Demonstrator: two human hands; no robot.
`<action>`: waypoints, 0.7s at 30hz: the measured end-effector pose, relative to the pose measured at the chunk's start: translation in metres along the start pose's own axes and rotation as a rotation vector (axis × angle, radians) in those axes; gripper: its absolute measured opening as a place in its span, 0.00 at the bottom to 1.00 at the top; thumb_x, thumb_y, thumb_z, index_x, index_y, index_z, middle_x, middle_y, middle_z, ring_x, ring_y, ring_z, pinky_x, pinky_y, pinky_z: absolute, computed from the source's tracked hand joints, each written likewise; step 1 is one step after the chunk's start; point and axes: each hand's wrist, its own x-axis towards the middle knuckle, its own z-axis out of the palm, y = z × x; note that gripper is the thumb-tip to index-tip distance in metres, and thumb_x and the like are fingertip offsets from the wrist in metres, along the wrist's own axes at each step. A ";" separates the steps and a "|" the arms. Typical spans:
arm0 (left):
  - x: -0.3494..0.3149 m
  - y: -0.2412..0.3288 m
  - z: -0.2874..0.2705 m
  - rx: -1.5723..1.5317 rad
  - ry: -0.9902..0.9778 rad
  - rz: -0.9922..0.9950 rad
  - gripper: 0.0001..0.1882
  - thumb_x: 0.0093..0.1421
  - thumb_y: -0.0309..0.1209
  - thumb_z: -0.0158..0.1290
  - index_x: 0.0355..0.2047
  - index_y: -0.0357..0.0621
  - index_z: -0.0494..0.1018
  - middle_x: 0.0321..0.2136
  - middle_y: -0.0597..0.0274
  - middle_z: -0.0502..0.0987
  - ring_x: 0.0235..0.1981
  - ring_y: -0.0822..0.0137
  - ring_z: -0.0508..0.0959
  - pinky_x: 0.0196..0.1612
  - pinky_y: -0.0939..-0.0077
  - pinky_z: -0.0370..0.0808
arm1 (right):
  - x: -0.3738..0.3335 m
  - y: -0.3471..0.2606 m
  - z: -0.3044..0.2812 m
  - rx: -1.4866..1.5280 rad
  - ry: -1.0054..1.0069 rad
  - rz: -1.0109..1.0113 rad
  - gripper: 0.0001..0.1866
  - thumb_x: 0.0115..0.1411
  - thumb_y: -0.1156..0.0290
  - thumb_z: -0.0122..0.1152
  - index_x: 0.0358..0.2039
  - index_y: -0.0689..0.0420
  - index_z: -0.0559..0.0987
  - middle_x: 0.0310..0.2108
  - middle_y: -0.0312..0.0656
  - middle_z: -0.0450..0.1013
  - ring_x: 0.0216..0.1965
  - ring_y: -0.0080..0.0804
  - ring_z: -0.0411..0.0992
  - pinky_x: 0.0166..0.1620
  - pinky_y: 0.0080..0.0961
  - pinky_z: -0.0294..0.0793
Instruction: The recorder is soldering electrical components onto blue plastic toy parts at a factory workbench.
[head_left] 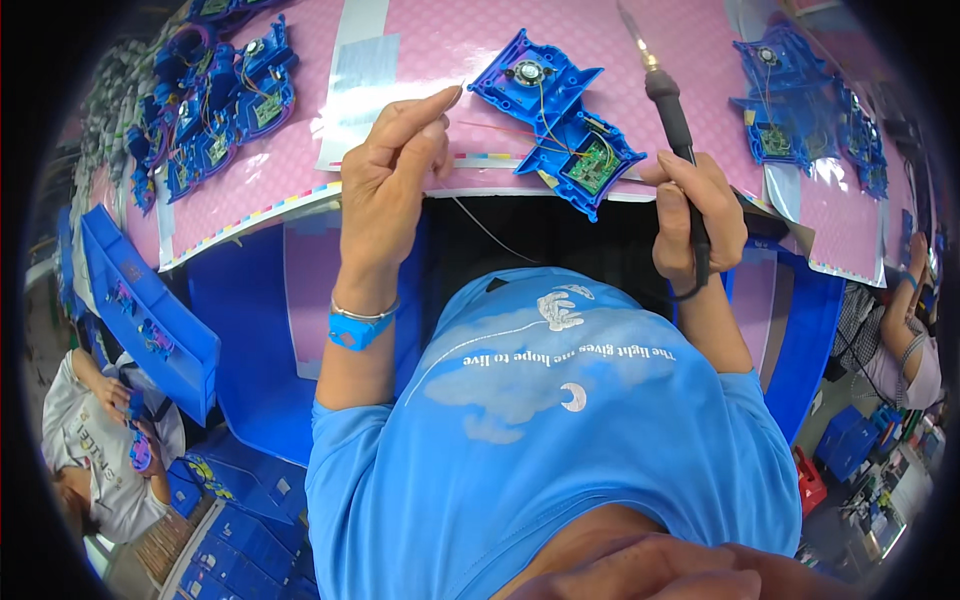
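My right hand (700,215) is closed around a soldering iron (669,100) with a black handle, its metal tip pointing up and away over the table. My left hand (388,175) is closed in a pinch, index finger reaching toward an opened blue plastic housing (535,85). A thin solder wire (485,228) trails below that hand, and its pinched end is barely visible. One half of the housing holds a round speaker (529,72); the other holds a green circuit board (594,165). Thin red and yellow wires join them. Neither hand touches the housing.
More opened blue housings lie at the far left (215,110) and far right (785,95) of the pink-covered table (440,30). Blue bins (150,310) stand below its edge. Co-workers sit at left (110,430) and right (905,335).
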 end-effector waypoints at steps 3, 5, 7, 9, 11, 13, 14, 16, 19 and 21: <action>0.004 -0.004 0.020 0.123 0.106 0.166 0.18 0.67 0.19 0.54 0.55 0.42 0.81 0.38 0.66 0.78 0.29 0.78 0.74 0.31 0.85 0.72 | 0.010 -0.009 0.000 0.070 -0.034 -0.018 0.12 0.62 0.81 0.57 0.46 0.70 0.80 0.25 0.46 0.76 0.24 0.32 0.74 0.27 0.25 0.71; 0.009 -0.001 0.033 0.310 0.205 0.243 0.20 0.63 0.16 0.57 0.55 0.43 0.81 0.34 0.66 0.80 0.31 0.77 0.79 0.29 0.85 0.76 | 0.014 -0.016 0.000 0.143 -0.077 -0.003 0.15 0.57 0.82 0.57 0.45 0.71 0.80 0.22 0.43 0.74 0.20 0.31 0.73 0.24 0.24 0.69; 0.013 -0.008 0.039 0.403 0.251 0.300 0.20 0.62 0.18 0.59 0.54 0.45 0.81 0.34 0.66 0.81 0.31 0.77 0.80 0.28 0.85 0.76 | 0.011 -0.017 -0.003 0.146 -0.098 -0.013 0.14 0.57 0.82 0.57 0.44 0.71 0.80 0.22 0.43 0.74 0.19 0.31 0.72 0.24 0.24 0.69; 0.015 -0.010 0.042 0.497 0.296 0.355 0.21 0.61 0.19 0.62 0.54 0.47 0.82 0.33 0.66 0.83 0.32 0.78 0.81 0.28 0.86 0.76 | 0.011 -0.017 -0.004 0.177 -0.113 -0.017 0.14 0.56 0.81 0.58 0.43 0.71 0.81 0.20 0.42 0.74 0.18 0.30 0.72 0.23 0.24 0.68; 0.016 -0.010 0.045 0.586 0.302 0.392 0.19 0.60 0.19 0.63 0.51 0.46 0.82 0.32 0.64 0.85 0.32 0.77 0.83 0.28 0.84 0.78 | 0.010 -0.018 -0.004 0.174 -0.117 -0.010 0.14 0.56 0.81 0.58 0.42 0.71 0.81 0.20 0.42 0.74 0.18 0.30 0.72 0.23 0.24 0.67; 0.017 -0.013 0.044 0.621 0.304 0.416 0.18 0.59 0.19 0.63 0.50 0.45 0.82 0.32 0.64 0.85 0.31 0.76 0.83 0.28 0.83 0.78 | 0.009 -0.017 -0.004 0.173 -0.120 -0.002 0.13 0.56 0.80 0.59 0.42 0.71 0.81 0.20 0.43 0.74 0.18 0.30 0.71 0.23 0.25 0.67; 0.017 -0.014 0.044 0.657 0.305 0.442 0.18 0.59 0.19 0.63 0.50 0.45 0.82 0.32 0.63 0.85 0.31 0.75 0.84 0.28 0.83 0.78 | 0.008 -0.015 -0.003 0.162 -0.124 -0.001 0.13 0.56 0.80 0.59 0.42 0.71 0.82 0.20 0.43 0.74 0.18 0.30 0.71 0.23 0.25 0.67; 0.017 -0.014 0.044 0.665 0.305 0.441 0.18 0.59 0.18 0.63 0.49 0.44 0.82 0.32 0.63 0.85 0.30 0.75 0.84 0.28 0.83 0.78 | 0.008 -0.014 -0.003 0.153 -0.128 0.000 0.13 0.56 0.79 0.59 0.41 0.71 0.82 0.20 0.43 0.74 0.18 0.30 0.71 0.23 0.25 0.67; 0.017 -0.014 0.044 0.668 0.306 0.443 0.17 0.58 0.18 0.63 0.49 0.44 0.82 0.31 0.63 0.85 0.30 0.75 0.84 0.28 0.83 0.78 | 0.008 -0.014 -0.003 0.146 -0.140 0.001 0.13 0.56 0.79 0.59 0.41 0.71 0.82 0.20 0.44 0.74 0.18 0.30 0.71 0.24 0.26 0.67; 0.017 -0.014 0.044 0.664 0.308 0.445 0.17 0.58 0.19 0.63 0.48 0.43 0.82 0.31 0.63 0.85 0.30 0.75 0.84 0.28 0.83 0.78 | 0.009 -0.014 -0.001 0.141 -0.140 0.014 0.13 0.57 0.78 0.60 0.41 0.71 0.82 0.19 0.44 0.73 0.18 0.31 0.72 0.24 0.26 0.68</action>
